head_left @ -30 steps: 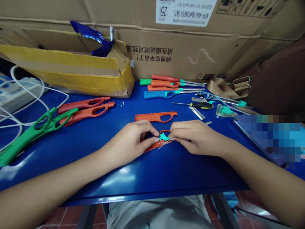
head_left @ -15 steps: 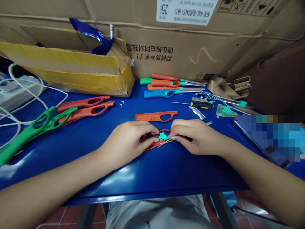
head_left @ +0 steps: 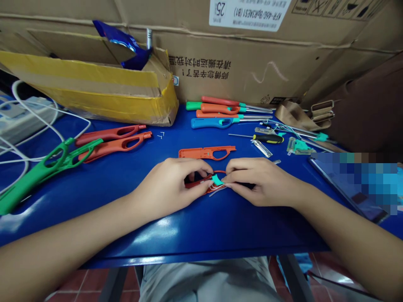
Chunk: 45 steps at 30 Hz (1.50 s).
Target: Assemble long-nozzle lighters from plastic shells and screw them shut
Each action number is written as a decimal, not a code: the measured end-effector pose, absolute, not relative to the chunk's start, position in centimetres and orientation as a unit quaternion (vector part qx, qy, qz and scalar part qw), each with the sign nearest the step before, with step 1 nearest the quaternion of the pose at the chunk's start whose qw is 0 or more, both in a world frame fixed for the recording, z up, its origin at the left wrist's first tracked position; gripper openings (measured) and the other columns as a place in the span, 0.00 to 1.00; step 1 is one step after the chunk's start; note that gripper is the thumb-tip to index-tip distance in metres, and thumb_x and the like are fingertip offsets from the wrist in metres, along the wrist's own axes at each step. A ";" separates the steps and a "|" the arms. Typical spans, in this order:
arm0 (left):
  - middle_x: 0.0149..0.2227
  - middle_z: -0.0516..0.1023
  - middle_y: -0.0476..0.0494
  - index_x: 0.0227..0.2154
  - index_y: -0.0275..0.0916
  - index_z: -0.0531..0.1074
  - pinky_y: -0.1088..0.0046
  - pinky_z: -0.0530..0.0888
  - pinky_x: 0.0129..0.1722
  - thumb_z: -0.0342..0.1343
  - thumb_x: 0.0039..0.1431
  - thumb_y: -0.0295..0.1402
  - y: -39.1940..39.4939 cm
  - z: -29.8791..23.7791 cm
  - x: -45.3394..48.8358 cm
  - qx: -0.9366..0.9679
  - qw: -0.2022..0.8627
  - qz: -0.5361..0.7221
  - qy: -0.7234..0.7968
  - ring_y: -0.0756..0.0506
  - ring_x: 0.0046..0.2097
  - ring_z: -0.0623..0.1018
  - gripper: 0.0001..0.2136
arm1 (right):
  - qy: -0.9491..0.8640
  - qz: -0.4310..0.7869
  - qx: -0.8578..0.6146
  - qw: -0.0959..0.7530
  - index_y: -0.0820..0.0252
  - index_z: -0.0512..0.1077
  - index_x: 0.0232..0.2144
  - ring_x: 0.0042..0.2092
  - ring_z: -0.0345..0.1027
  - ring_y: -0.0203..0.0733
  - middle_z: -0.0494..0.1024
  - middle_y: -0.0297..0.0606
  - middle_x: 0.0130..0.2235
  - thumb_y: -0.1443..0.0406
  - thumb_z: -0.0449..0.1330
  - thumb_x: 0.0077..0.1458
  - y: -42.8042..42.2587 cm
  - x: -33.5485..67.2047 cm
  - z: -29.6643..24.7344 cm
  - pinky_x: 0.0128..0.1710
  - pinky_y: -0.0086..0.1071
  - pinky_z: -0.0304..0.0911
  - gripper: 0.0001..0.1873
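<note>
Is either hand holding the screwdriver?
No, the screwdriver lies on the blue table, beyond the right hand.

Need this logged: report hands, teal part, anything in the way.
Left hand, right hand: fingertips at teal part. Part over orange shell; seating unclear. Nothing seen blocking; other shell just beyond.

The big brown box [head_left: 245,46] has upside-down writing. Its white label [head_left: 248,21] says "25" and "KFR-46G/BpR3AES1 (B1)". Black Chinese words [head_left: 205,74] say "师傅您辛苦了!" Small picture signs [head_left: 335,9] sit top right.
</note>
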State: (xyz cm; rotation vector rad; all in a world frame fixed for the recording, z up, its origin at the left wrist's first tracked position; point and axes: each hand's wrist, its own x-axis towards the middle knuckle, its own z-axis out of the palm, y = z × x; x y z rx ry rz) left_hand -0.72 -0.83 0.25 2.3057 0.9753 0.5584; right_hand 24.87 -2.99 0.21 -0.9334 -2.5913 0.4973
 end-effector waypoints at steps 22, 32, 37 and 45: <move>0.35 0.81 0.55 0.43 0.43 0.78 0.79 0.67 0.27 0.68 0.56 0.39 -0.4 0.6 -0.6 0.839 0.369 0.171 0.361 0.55 0.27 0.73 0.13 | -0.921 0.154 -0.321 0.160 0.60 0.76 0.37 0.38 0.71 0.37 0.77 0.37 0.39 0.66 0.55 0.70 -3.1 24.7 0.1 0.39 0.30 0.63 0.11; 0.50 0.80 0.48 0.49 0.48 0.80 0.67 0.76 0.45 0.55 0.70 0.42 -0.6 1.0 -1.8 0.951 0.149 0.119 0.243 0.45 0.44 0.82 0.12 | -0.928 0.145 -0.316 0.136 0.59 0.77 0.39 0.39 0.71 0.37 0.77 0.38 0.41 0.69 0.53 0.69 -3.1 24.9 0.2 0.38 0.30 0.62 0.12; 0.47 0.79 0.40 0.56 0.43 0.75 0.62 0.76 0.42 0.54 0.69 0.47 -0.3 1.4 -2.3 0.984 0.011 0.072 0.163 0.39 0.45 0.81 0.20 | -0.925 0.156 -0.318 0.137 0.59 0.77 0.38 0.39 0.71 0.37 0.76 0.38 0.40 0.68 0.53 0.70 -3.0 24.8 0.2 0.38 0.31 0.63 0.13; 0.41 0.78 0.43 0.52 0.42 0.76 0.65 0.74 0.35 0.52 0.70 0.41 -0.9 1.3 -1.9 0.982 -0.029 0.062 0.177 0.43 0.38 0.79 0.15 | -0.895 0.235 -0.335 0.175 0.59 0.77 0.40 0.41 0.71 0.37 0.76 0.38 0.41 0.66 0.57 0.68 -3.2 24.6 0.1 0.42 0.31 0.65 0.08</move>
